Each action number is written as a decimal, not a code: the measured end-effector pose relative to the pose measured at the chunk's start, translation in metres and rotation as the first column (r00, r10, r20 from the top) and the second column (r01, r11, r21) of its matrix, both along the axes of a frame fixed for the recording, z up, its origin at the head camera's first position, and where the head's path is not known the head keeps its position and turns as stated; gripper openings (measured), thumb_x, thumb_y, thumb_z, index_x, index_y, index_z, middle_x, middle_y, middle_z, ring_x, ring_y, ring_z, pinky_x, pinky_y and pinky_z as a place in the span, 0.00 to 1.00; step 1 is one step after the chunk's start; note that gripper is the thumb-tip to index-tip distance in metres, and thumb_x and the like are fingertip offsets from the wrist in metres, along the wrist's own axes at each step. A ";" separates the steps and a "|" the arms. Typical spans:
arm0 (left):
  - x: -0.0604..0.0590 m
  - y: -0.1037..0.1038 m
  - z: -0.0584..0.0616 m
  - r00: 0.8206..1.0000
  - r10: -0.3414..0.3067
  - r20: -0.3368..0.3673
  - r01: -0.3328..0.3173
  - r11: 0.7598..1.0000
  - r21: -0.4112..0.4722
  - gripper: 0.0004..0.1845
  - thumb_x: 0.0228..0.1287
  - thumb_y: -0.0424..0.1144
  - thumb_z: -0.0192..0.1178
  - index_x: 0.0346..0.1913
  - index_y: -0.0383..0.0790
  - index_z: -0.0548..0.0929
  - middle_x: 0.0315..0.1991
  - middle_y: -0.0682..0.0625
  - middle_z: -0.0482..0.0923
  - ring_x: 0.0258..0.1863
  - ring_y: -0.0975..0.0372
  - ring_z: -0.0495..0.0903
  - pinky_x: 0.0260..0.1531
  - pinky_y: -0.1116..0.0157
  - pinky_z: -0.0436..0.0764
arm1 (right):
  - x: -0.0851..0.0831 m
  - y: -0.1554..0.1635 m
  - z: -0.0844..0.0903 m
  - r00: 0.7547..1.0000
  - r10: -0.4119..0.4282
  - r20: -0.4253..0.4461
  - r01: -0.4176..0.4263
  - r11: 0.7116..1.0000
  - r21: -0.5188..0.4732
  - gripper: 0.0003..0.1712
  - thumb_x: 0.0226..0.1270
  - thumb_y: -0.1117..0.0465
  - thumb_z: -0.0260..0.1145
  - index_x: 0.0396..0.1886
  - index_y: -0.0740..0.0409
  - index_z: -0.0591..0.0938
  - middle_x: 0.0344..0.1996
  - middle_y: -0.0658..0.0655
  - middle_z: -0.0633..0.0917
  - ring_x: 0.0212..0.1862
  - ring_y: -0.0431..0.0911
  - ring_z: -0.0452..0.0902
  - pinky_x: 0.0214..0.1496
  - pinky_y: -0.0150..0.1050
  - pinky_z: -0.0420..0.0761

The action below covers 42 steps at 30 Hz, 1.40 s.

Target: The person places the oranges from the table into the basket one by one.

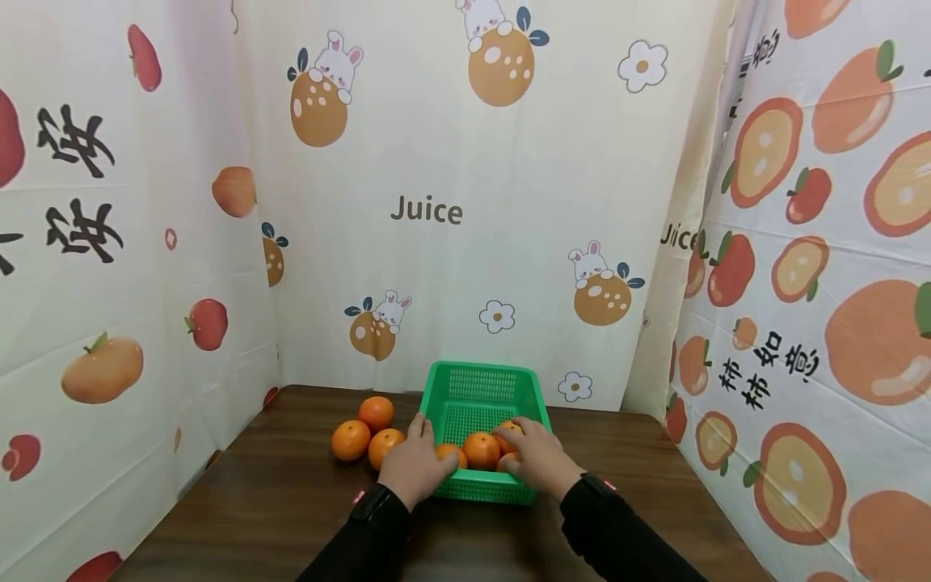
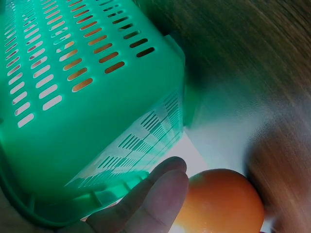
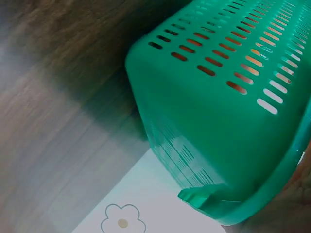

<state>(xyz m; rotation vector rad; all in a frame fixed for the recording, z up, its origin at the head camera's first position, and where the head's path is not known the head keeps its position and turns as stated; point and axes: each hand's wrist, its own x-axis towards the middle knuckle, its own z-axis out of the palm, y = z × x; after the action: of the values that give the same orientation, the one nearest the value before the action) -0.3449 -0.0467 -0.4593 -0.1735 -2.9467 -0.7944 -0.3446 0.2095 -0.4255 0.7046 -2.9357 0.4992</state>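
Observation:
A green slotted plastic basket (image 1: pixel 480 489) sits on the dark wooden table with several oranges (image 1: pixel 481 450) in its near end. My left hand (image 1: pixel 414 465) holds its left rim, thumb over the inside and fingers along the outer wall. Those fingers (image 2: pixel 160 194) lie beside a loose orange (image 2: pixel 223 204) in the left wrist view. Over the right rim lies my right hand (image 1: pixel 541 457), its fingertips and thumb at the oranges inside; whether it grips one is unclear. The right wrist view shows the basket's outer wall (image 3: pixel 194 116), with no clear fingers.
Three oranges (image 1: pixel 351 440) lie on the table (image 1: pixel 291 485) left of the basket. A printed cloth (image 1: pixel 451 267) hangs behind the table, with fruit-patterned cloths on both sides.

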 end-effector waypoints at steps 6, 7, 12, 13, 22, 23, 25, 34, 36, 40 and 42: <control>0.002 0.000 -0.001 1.000 0.003 0.002 -0.003 1.000 0.005 0.48 0.67 0.61 0.53 0.82 0.34 0.64 0.86 0.39 0.54 0.19 0.56 0.72 0.25 0.60 0.69 | 0.005 0.001 -0.005 0.998 -0.064 0.020 0.065 0.996 -0.053 0.29 0.77 0.51 0.68 0.75 0.44 0.78 0.78 0.66 0.69 0.79 0.65 0.61 0.74 0.74 0.63; 0.002 0.000 0.000 1.000 0.004 -0.001 -0.004 1.000 0.005 0.48 0.67 0.61 0.52 0.82 0.34 0.64 0.86 0.39 0.54 0.20 0.56 0.72 0.26 0.60 0.69 | 0.005 0.001 -0.006 0.997 -0.079 0.017 0.080 0.995 -0.059 0.29 0.77 0.51 0.68 0.75 0.44 0.78 0.78 0.65 0.69 0.79 0.65 0.60 0.74 0.74 0.62; 0.002 0.002 -0.001 1.000 0.007 -0.001 -0.007 1.000 -0.001 0.49 0.65 0.61 0.52 0.82 0.34 0.63 0.86 0.39 0.54 0.21 0.56 0.73 0.27 0.60 0.70 | 0.009 0.002 -0.013 0.984 -0.177 -0.015 0.174 0.979 -0.106 0.32 0.77 0.49 0.68 0.77 0.43 0.76 0.80 0.66 0.67 0.80 0.67 0.59 0.74 0.75 0.62; 0.002 0.003 -0.001 1.000 0.006 0.000 -0.006 1.000 -0.001 0.49 0.65 0.61 0.52 0.82 0.34 0.63 0.86 0.39 0.54 0.21 0.56 0.73 0.27 0.60 0.70 | 0.010 0.002 -0.015 0.979 -0.202 -0.021 0.198 0.973 -0.118 0.32 0.77 0.48 0.68 0.78 0.42 0.75 0.80 0.66 0.66 0.80 0.68 0.59 0.75 0.74 0.63; 0.006 0.000 -0.004 1.000 0.013 0.006 -0.013 1.000 0.015 0.47 0.67 0.60 0.53 0.82 0.33 0.64 0.86 0.39 0.54 0.18 0.55 0.70 0.24 0.60 0.66 | 0.019 0.004 -0.042 0.937 -0.350 -0.011 0.326 0.884 -0.335 0.36 0.74 0.46 0.70 0.79 0.44 0.74 0.80 0.65 0.66 0.77 0.70 0.64 0.68 0.74 0.74; 0.006 0.000 -0.003 1.000 0.012 0.001 -0.012 1.000 0.013 0.47 0.67 0.60 0.52 0.82 0.33 0.64 0.86 0.38 0.54 0.18 0.55 0.71 0.24 0.60 0.66 | 0.019 0.005 -0.044 0.932 -0.363 -0.010 0.337 0.874 -0.350 0.36 0.75 0.45 0.69 0.79 0.45 0.74 0.80 0.66 0.66 0.76 0.70 0.65 0.68 0.74 0.74; 0.005 0.001 -0.002 1.000 0.005 -0.011 -0.005 1.000 0.008 0.47 0.67 0.60 0.52 0.82 0.33 0.64 0.86 0.38 0.54 0.18 0.55 0.70 0.23 0.61 0.66 | 0.018 0.006 -0.047 0.926 -0.378 -0.011 0.345 0.857 -0.383 0.36 0.75 0.45 0.69 0.79 0.47 0.74 0.78 0.67 0.68 0.75 0.70 0.68 0.69 0.73 0.73; 0.006 0.003 0.001 1.000 0.013 -0.004 -0.013 1.000 0.015 0.48 0.66 0.60 0.53 0.82 0.32 0.64 0.86 0.38 0.54 0.20 0.56 0.72 0.25 0.61 0.68 | 0.019 0.013 -0.053 0.927 -0.352 0.128 0.365 0.777 -0.513 0.52 0.71 0.31 0.68 0.83 0.56 0.67 0.83 0.65 0.62 0.80 0.67 0.63 0.76 0.68 0.68; 0.006 0.003 0.000 1.000 0.008 -0.003 -0.008 1.000 0.013 0.48 0.67 0.60 0.53 0.82 0.33 0.64 0.86 0.38 0.54 0.20 0.55 0.71 0.25 0.61 0.67 | 0.019 0.015 -0.053 0.926 -0.347 0.149 0.372 0.770 -0.518 0.54 0.70 0.31 0.68 0.83 0.60 0.67 0.84 0.65 0.60 0.81 0.68 0.60 0.77 0.69 0.67; 0.005 0.004 0.000 1.000 0.006 -0.014 -0.006 1.000 0.014 0.48 0.67 0.61 0.53 0.82 0.33 0.64 0.86 0.38 0.54 0.20 0.56 0.71 0.25 0.61 0.68 | 0.018 0.017 -0.049 0.920 -0.349 0.177 0.390 0.783 -0.485 0.55 0.72 0.32 0.67 0.82 0.66 0.65 0.86 0.66 0.56 0.83 0.69 0.55 0.78 0.69 0.64; 0.006 0.004 0.001 1.000 0.008 -0.021 -0.007 1.000 0.018 0.48 0.67 0.61 0.53 0.82 0.33 0.63 0.86 0.38 0.54 0.20 0.56 0.71 0.25 0.61 0.67 | 0.017 0.017 -0.046 0.915 -0.354 0.193 0.403 0.788 -0.464 0.56 0.72 0.31 0.66 0.82 0.67 0.64 0.86 0.66 0.54 0.83 0.69 0.53 0.79 0.68 0.63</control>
<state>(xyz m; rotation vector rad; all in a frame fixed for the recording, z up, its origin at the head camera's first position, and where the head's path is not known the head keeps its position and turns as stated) -0.3393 -0.0425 -0.4585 -0.1682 -2.9182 -0.8124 -0.3280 0.2263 -0.4718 0.0200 -2.7202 1.2002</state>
